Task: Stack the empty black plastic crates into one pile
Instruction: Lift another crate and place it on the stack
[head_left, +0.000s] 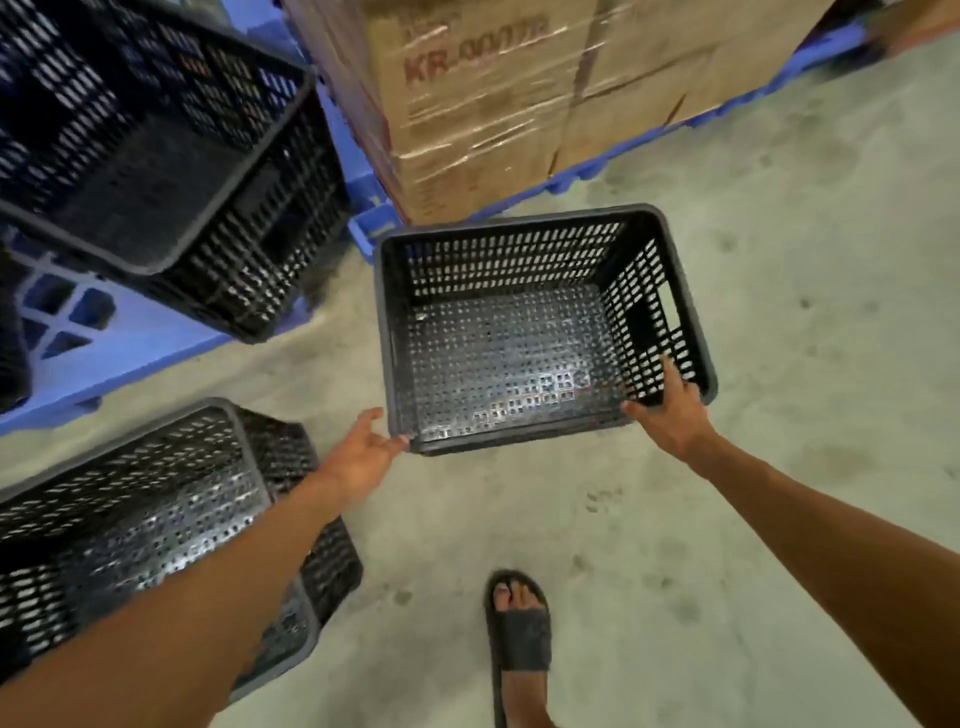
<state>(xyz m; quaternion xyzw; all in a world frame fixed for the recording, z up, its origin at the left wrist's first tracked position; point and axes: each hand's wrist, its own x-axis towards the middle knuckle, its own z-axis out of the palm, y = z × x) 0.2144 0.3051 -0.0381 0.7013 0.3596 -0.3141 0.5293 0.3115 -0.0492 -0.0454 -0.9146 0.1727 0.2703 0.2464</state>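
On the concrete floor (779, 260), nearest the viewer, a foot in a black sandal (519, 629) stands just short of the work, and to the left an empty black crate (156, 530) sits near the bottom-left edge of the view, partly hidden behind the left forearm. Beyond the foot, a second empty crate (524, 332) rests upright on the bare floor, its mesh bottom showing nothing inside. The left hand (358, 457) is spread open, fingertips just touching the crate's near left corner, with no grip closed on it. The right hand (670, 410) lies over the near right corner, fingers reaching onto the rim and side wall; whether it has truly clamped the rim I cannot tell. Farther off, at the upper left, a third crate (156, 140), possibly a pile, sits tilted on a blue pallet (104, 343), and a wrapped cardboard box (519, 104) stands on a second pallet just behind the middle crate. The risk I see is a lopsided lift: with only the right side held, the crate would likely swing or twist and slip from the left fingertips. Lifted too close to the box, its far rim could catch on the pallet edge. The sandalled toes sit exposed below any drop, and the tilted crate looks a poor seat for nesting.
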